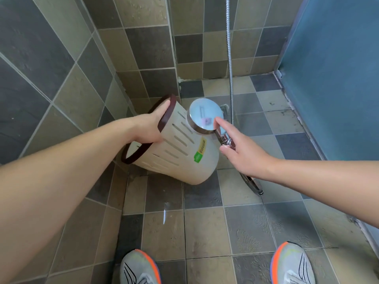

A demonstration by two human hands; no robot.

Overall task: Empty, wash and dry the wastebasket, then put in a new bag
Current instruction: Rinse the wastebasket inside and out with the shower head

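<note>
Head view: left hand (152, 126) grasps the bin (180, 148) rim, bin empty and tilted; right hand (242, 152), fingers loose, reaches the tap (225, 140). Washing, drying, bagging remain.

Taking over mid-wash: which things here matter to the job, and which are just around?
In the job:
wastebasket, gripped at the rim by the left hand
shower head
tap fitting, which the right hand reaches for

Just around:
shower hose
blue door panel
shoes
</note>
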